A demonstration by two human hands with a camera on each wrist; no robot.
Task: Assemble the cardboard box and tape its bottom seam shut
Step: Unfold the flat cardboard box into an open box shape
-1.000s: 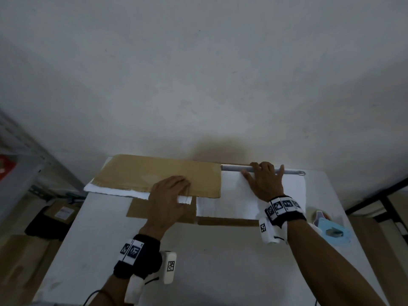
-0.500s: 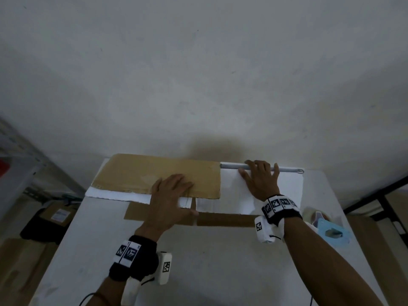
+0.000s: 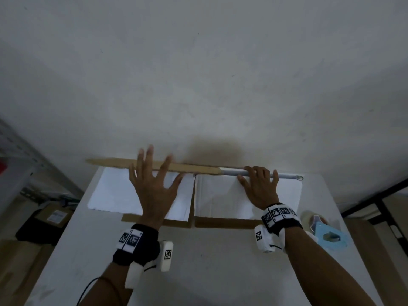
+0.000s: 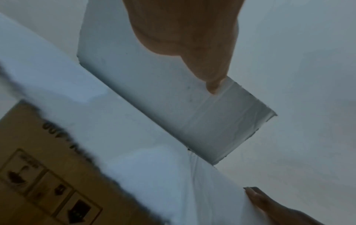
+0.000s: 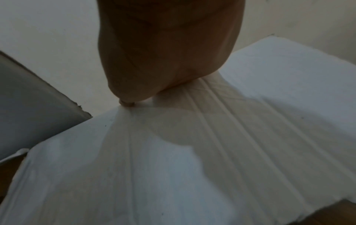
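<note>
The cardboard box [image 3: 223,195] lies flat, unassembled, along the far edge of the counter [image 3: 209,261]. Its long axis runs parallel to that edge, from the far left corner towards the far right corner. The white inner faces are uppermost; brown flap edges project towards the person at the near side.

The left hand [image 3: 152,186] is over the left half of the box with fingers spread wide and straight. The fingertips reach the brown flap [image 3: 154,165] at the far edge, which appears edge-on and raised. Contact with that flap cannot be confirmed.

The right hand [image 3: 259,188] lies flat on the right half, fingers extended, fingertips at the far rim against a grey taped edge [image 3: 284,175]. It holds nothing.

The tape dispenser [image 3: 326,234] sits near the right edge of the counter, just beside the right wrist. The right hand is therefore the nearer one for taping.

Judgement: the box is not yet erected. The next move probably requires lifting the far side up and towards the person.
</note>
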